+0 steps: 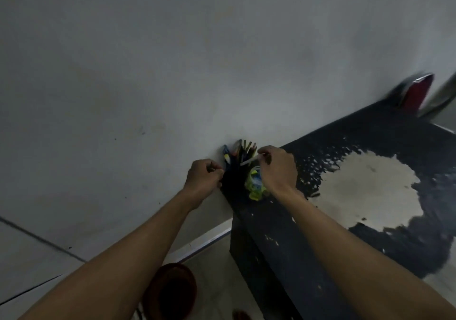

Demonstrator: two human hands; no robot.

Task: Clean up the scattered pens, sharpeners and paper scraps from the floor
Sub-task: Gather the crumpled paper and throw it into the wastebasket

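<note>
Black pen holder (233, 179) at table (370, 221) corner, against wall (172, 72)

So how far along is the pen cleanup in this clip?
Done: several coloured pens already stand in the black pen holder at the corner of the worn black table. In hand: the right hand pinches a thin white pen over the holder, while the left hand grips something small, unclear what. Left: unknown, since little floor shows.
</note>
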